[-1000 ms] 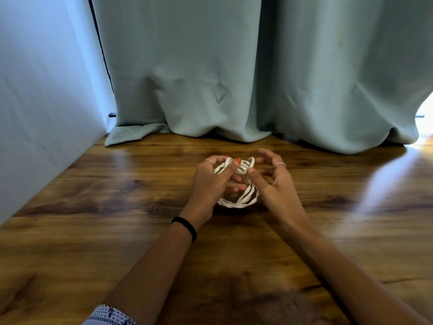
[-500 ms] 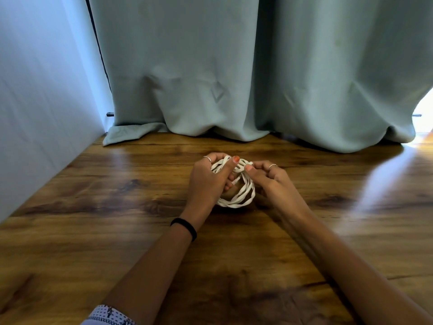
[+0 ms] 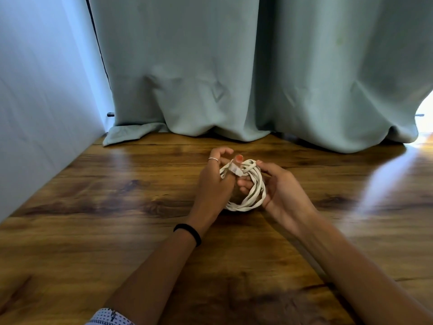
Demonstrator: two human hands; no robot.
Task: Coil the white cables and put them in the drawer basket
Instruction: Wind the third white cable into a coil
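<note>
White charging cable [image 3: 251, 187], wound into a small coil, is held between two hands at the centre of the frame, just above a wooden tabletop [image 3: 117, 207]. The coil's top is pinched by the left hand [image 3: 214, 184], while its right side is cupped by the right hand [image 3: 283, 191]. Pale green curtains [image 3: 210, 66] are seen behind.
</note>
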